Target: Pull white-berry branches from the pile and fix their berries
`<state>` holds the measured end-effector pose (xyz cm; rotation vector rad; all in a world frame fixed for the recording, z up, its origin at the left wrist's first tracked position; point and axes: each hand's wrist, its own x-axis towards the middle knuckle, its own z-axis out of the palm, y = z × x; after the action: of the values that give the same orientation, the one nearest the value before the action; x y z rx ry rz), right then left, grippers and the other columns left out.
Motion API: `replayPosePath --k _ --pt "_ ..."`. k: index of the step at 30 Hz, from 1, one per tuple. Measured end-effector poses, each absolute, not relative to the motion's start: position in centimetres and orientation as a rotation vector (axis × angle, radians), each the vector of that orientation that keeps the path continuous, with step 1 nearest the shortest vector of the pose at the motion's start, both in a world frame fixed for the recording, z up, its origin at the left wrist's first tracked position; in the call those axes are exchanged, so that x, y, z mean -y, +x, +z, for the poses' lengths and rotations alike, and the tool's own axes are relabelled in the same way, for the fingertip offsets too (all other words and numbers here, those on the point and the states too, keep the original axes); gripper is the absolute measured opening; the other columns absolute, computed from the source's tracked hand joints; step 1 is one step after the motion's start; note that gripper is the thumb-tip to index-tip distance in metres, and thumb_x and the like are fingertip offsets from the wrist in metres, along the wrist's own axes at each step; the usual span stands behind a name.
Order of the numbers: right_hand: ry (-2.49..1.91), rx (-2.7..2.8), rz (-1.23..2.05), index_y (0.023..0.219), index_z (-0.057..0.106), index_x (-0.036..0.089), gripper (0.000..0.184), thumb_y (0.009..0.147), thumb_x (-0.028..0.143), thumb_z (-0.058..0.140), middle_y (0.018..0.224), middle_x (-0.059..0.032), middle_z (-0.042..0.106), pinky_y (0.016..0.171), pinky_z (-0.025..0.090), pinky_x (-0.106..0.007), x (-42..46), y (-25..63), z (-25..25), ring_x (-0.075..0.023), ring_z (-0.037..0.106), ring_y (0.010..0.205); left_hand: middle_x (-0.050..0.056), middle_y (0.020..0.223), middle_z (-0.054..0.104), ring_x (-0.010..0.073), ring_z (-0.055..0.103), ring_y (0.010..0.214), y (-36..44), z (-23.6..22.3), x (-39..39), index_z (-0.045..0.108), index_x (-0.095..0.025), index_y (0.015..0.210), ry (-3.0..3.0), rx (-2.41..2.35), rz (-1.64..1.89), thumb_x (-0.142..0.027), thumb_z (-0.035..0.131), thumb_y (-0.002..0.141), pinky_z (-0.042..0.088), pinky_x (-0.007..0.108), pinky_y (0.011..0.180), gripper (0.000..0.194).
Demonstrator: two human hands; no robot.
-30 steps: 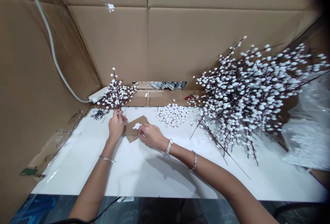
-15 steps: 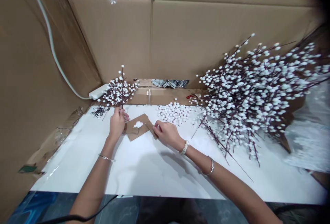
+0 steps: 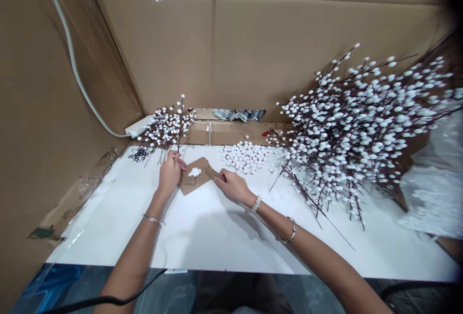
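My left hand (image 3: 170, 173) is closed around the lower part of a dark berry stem (image 3: 181, 123) that stands upright with white berries on it. My right hand (image 3: 234, 187) pinches a small strip of cardboard (image 3: 210, 172). Between both hands a brown cardboard square (image 3: 188, 187) lies on the white tabletop, with a white blob (image 3: 194, 172) of paste-like stuff on it. Just behind my left hand rests a small bunch of white-berried stems (image 3: 161, 128). A pile of loose white berries (image 3: 244, 157) lies beyond my right hand.
A large heap of white-berried branches (image 3: 347, 130) covers the right side, beside a clear plastic bag (image 3: 434, 198). Small black rings (image 3: 141, 154) and a white power strip (image 3: 139, 126) sit at the back left. Cardboard walls (image 3: 159, 48) enclose the table.
My left hand has moved a little to the right with the upright stem, which now stands farther from the small bunch. My right hand has stayed nearly in place with the cardboard strip.
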<state>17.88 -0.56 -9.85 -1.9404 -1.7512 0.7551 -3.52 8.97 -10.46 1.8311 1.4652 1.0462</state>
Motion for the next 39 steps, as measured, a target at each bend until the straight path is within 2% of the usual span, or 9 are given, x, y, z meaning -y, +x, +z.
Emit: replayPosePath --k 6,9,17,23,28,39 --pt "-1.712 1.653 0.8 0.08 0.045 0.021 0.026 0.095 0.041 0.037 0.069 0.0027 0.055 0.059 0.034 -0.023 0.4 18.5 -10.8 -0.0135 0.051 0.064 0.004 0.078 0.072 0.0235 0.067 0.079 -3.6 -9.8 -8.7 0.049 -0.023 0.098 1.856 -1.628 1.037 -0.036 0.035 0.096 0.045 0.035 0.078 0.019" --pt "-1.601 1.66 0.776 0.086 0.048 0.021 0.026 0.097 0.04 0.034 0.069 0.0024 0.055 0.062 0.038 -0.023 -0.4 18.5 -11.0 -0.0142 0.052 0.066 0.004 0.08 0.073 0.0242 0.067 0.082 -3.7 -9.9 -8.8 0.049 -0.023 0.098 1.854 -1.656 1.019 -0.035 0.033 0.096 0.045 0.036 0.08 0.02" --pt "-1.514 1.856 0.629 0.094 0.065 0.019 0.021 0.095 0.024 0.044 0.092 -0.0048 0.067 0.076 0.038 -0.027 -3.5 18.1 -10.2 -0.0177 0.058 0.085 0.002 0.078 0.072 0.0209 0.068 0.078 -3.5 -10.7 -9.1 0.049 -0.025 0.096 1.855 -1.612 0.962 -0.035 0.034 0.096 0.047 0.033 0.08 0.018" --pt "-1.509 2.004 0.583 0.102 0.07 0.021 0.025 0.097 0.023 0.045 0.099 -0.0066 0.069 0.083 0.04 -0.026 -4.7 17.7 -9.9 -0.0181 0.059 0.093 0.002 0.078 0.073 0.0209 0.068 0.078 -3.5 -10.7 -9.2 0.049 -0.025 0.095 1.857 -1.611 0.952 -0.034 0.034 0.096 0.047 0.032 0.08 0.018" --pt "-1.545 2.054 0.548 0.111 0.07 0.024 0.028 0.098 0.024 0.045 0.103 -0.006 0.069 0.083 0.04 -0.026 -5.0 17.4 -9.6 -0.0183 0.06 0.094 0.002 0.078 0.073 0.0205 0.068 0.076 -3.6 -10.8 -9.3 0.049 -0.025 0.094 1.865 -1.604 0.95 -0.035 0.033 0.096 0.047 0.031 0.078 0.019" --pt "-1.586 2.099 0.534 0.104 0.071 0.022 0.027 0.098 0.026 0.045 0.098 -0.0073 0.069 0.078 0.039 -0.027 -4.5 17.5 -9.0 -0.0194 0.06 0.091 0.003 0.077 0.073 0.0217 0.069 0.074 -3.6 -10.7 -9.3 0.049 -0.025 0.094 1.873 -1.598 0.949 -0.035 0.033 0.096 0.047 0.032 0.078 0.019"
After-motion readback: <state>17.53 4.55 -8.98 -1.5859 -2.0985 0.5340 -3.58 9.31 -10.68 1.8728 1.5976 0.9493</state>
